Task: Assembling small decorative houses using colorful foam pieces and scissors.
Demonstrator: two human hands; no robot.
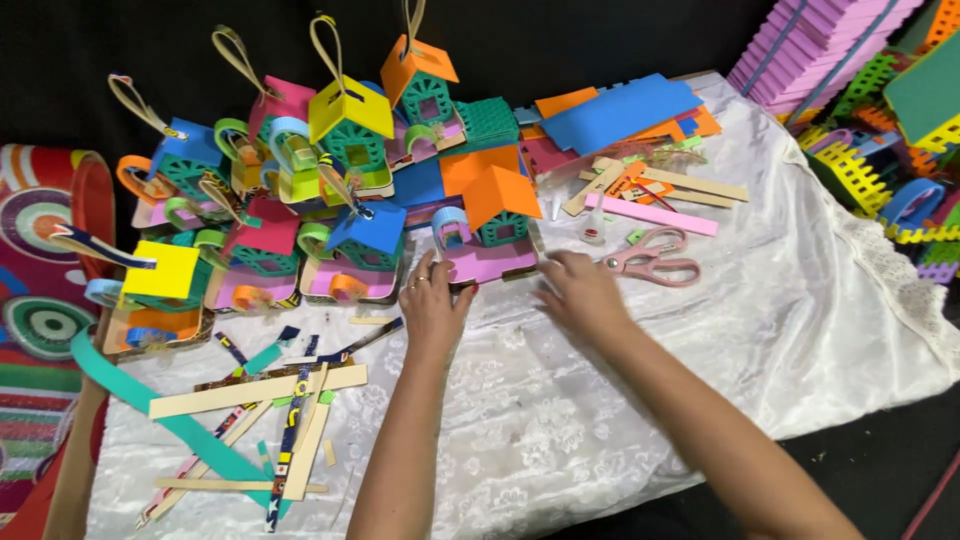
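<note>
The small foam house with an orange folded roof, teal lattice walls and a pink flat base (487,235) stood upright on the white lace cloth (620,400), its base running left to right, its blue arch facing the person. The left hand (432,300) touched the base's front edge with fingers spread; the right hand (578,290) rested flat just beside its right corner, fingers loosely extended, gripping nothing. Pink-handled scissors (655,258) lay close to the right. More coloured foam houses (330,160) crowded behind and left. Loose cardboard strips (255,392) lay nearer, left.
</note>
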